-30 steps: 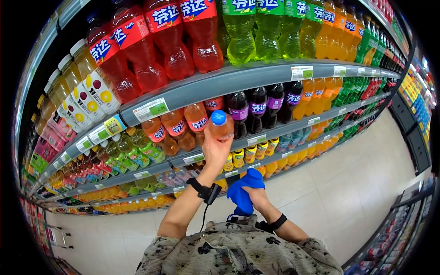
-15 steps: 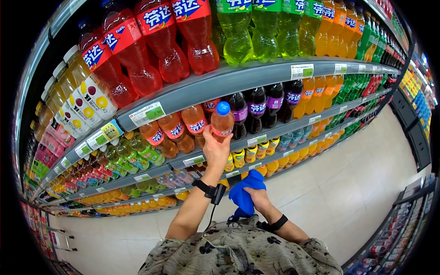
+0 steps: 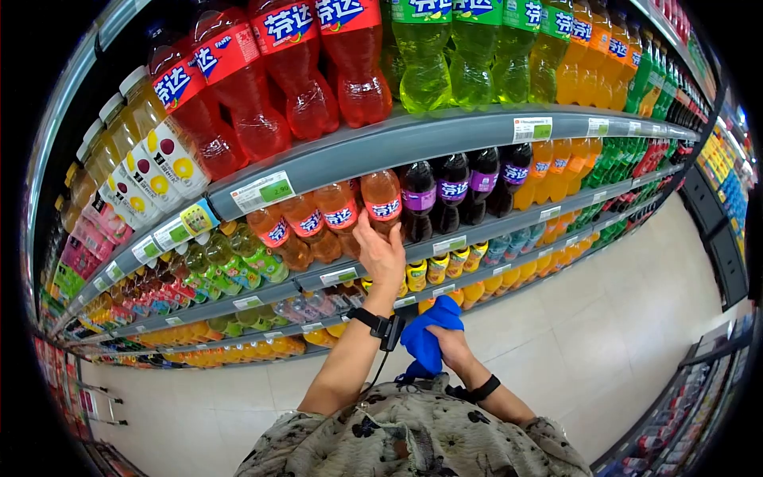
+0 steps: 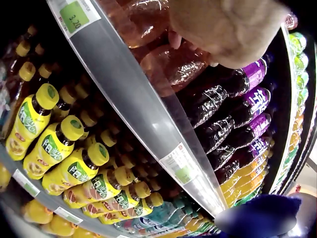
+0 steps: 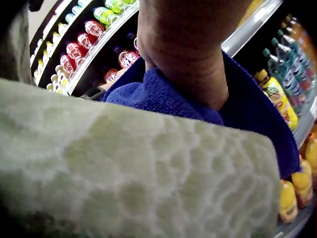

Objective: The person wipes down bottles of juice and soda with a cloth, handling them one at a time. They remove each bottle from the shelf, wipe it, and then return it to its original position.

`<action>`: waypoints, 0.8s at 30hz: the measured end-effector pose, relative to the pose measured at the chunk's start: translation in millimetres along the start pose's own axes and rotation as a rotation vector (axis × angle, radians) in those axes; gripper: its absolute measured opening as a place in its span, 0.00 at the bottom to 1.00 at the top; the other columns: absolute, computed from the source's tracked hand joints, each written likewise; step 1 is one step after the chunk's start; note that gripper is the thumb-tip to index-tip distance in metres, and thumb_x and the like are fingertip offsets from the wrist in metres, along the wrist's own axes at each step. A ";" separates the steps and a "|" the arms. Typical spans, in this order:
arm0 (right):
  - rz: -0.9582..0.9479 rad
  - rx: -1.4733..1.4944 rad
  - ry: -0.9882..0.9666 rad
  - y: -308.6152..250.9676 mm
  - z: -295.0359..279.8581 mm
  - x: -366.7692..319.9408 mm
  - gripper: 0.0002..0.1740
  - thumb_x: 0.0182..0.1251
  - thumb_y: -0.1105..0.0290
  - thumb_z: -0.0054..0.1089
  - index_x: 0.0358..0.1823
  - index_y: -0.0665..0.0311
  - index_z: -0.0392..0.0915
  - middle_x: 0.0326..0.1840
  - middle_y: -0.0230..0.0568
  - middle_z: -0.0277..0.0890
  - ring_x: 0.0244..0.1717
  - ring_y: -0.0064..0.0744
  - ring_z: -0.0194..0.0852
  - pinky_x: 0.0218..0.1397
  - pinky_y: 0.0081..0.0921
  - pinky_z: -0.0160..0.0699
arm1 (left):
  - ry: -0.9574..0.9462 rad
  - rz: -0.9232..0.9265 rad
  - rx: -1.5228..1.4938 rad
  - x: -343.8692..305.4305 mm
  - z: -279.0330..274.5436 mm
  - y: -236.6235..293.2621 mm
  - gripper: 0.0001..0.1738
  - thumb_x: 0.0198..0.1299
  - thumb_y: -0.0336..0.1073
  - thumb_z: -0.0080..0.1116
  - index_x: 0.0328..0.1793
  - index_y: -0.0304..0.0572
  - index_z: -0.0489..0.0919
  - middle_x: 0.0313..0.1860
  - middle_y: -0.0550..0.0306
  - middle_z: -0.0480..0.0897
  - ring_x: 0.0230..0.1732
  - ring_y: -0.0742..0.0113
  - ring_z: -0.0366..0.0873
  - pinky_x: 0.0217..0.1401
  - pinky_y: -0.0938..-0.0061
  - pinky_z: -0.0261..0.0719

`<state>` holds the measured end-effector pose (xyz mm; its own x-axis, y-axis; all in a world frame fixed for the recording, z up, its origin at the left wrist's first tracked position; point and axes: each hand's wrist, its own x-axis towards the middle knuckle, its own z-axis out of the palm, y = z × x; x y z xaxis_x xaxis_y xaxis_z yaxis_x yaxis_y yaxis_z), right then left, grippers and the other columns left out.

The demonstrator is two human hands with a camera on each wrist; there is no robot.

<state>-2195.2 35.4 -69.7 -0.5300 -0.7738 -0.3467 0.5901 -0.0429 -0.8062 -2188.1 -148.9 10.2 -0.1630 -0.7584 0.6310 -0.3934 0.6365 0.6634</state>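
My left hand grips the lower part of a reddish-orange soda bottle with a red label. The bottle stands upright at the front of the middle shelf, between similar reddish-orange bottles and dark bottles with purple labels. Seen from the left wrist, the hand overlaps the bottle's base, close over the shelf edge. Low in front of the body, my right hand holds a bunched blue cloth. The right wrist view has this cloth hanging in folds, partly hidden by a patterned sleeve.
A grey shelf edge with price tags runs above the left hand, carrying big red bottles and green ones. Yellow-capped bottles line the shelf below. Pale floor tiles lie to the right, with another shelf beyond.
My left hand has carried the bottle forward into the shelf row; its blue cap, visible before, is now hidden under the upper shelf edge. The right hand keeps hold of the cloth.
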 end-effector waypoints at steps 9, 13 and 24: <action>0.008 0.013 0.009 0.5 -7.5 -4.7 0.14 0.59 0.77 0.55 0.48 0.69 0.73 0.43 0.39 0.76 0.41 0.31 0.77 0.46 0.27 0.78 | -0.011 -0.026 -0.024 -14.1 4.4 2.6 0.40 0.55 0.32 0.57 0.71 0.34 0.51 0.59 0.35 0.62 0.57 0.35 0.66 0.55 0.56 0.69; 0.017 0.016 0.022 1.3 -9.3 -5.8 0.14 0.59 0.77 0.56 0.47 0.68 0.73 0.42 0.38 0.76 0.41 0.30 0.77 0.45 0.27 0.78 | 0.009 0.128 0.013 -25.8 0.8 -3.5 0.39 0.55 0.30 0.56 0.71 0.31 0.52 0.60 0.34 0.61 0.57 0.36 0.66 0.56 0.57 0.68; 0.026 0.029 0.019 1.9 -8.9 -4.1 0.13 0.58 0.78 0.55 0.45 0.66 0.73 0.41 0.37 0.75 0.41 0.30 0.75 0.46 0.26 0.77 | -0.277 0.519 0.267 -33.3 -18.5 -36.1 0.35 0.50 0.29 0.60 0.67 0.42 0.64 0.46 0.44 0.68 0.45 0.47 0.71 0.45 0.60 0.71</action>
<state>-2197.4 44.1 -74.1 -0.5255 -0.7626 -0.3772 0.6213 -0.0412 -0.7825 -2151.7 -144.1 -27.3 -0.6059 -0.3924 0.6920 -0.4062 0.9005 0.1549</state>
